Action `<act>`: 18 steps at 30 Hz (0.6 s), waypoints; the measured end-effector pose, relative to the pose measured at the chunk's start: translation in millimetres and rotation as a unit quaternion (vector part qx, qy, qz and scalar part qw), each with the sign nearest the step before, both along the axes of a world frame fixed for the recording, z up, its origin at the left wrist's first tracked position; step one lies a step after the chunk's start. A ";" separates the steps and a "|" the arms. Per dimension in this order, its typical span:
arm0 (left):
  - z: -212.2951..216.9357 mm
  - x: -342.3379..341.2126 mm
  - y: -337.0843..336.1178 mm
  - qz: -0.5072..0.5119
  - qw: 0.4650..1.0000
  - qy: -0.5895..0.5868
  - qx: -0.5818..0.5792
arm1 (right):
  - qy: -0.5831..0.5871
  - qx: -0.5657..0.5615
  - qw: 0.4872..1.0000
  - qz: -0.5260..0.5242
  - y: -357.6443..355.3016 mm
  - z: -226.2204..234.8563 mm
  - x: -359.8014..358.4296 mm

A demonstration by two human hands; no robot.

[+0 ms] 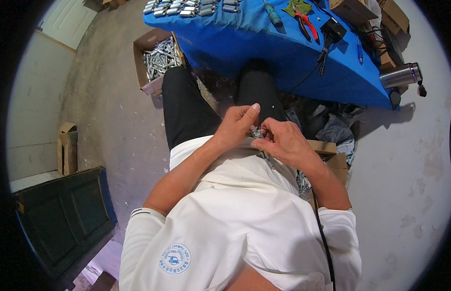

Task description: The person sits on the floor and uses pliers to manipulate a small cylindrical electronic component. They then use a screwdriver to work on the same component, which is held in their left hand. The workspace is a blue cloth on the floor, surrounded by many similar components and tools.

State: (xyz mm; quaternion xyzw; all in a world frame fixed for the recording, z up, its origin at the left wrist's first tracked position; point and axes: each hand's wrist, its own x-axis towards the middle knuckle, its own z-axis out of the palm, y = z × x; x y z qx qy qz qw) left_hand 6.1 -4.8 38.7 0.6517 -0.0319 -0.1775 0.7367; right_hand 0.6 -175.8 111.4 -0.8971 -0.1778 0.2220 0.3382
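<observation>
Both my hands meet over my lap, in front of my white shirt. Between them is a slim silvery metal part (256,132), partly covered by the fingers, so its exact kind cannot be made out. My left hand (233,127) is closed at its upper end, with the thumb pressed against the curled fingers. From the other side, my right hand (285,141) pinches the part between thumb and fingers. Its lower end juts out below the right thumb.
A cardboard box (138,58) of loose metal parts stands left of my knees. On the blue-covered table (225,43) lie rows of small metal pieces (187,10), a screwdriver (273,15), red-handled pliers (307,27) and a black adapter (333,30). A steel flask (401,75) is at right.
</observation>
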 end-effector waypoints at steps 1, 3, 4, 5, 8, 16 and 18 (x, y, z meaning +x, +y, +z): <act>0.1 0.2 0.6 -0.005 1.000 0.011 -0.006 | -0.006 -0.001 1.000 0.002 0.1 -0.4 -0.6; 0.1 0.0 1.3 -0.014 0.999 0.033 -0.018 | -0.020 -0.005 1.000 0.000 -0.4 -2.8 -2.4; 0.2 0.2 1.3 -0.010 0.999 0.045 -0.028 | -0.028 -0.006 1.000 -0.004 -0.5 -5.7 -3.2; 0.3 0.3 1.3 -0.006 0.998 0.058 -0.039 | -0.036 -0.008 0.999 -0.008 -0.5 -7.0 -4.3; -3.1 0.2 5.4 -0.009 0.993 0.090 -0.072 | -0.055 -0.027 0.998 -0.031 5.3 -2.5 -9.7; -3.9 -1.6 7.1 -0.012 0.993 0.084 -0.078 | -0.098 0.062 0.991 -0.068 10.9 -14.5 -20.1; 1.4 -1.4 5.7 -0.004 0.994 0.090 -0.062 | -0.045 0.082 0.992 -0.083 8.8 -15.0 -18.0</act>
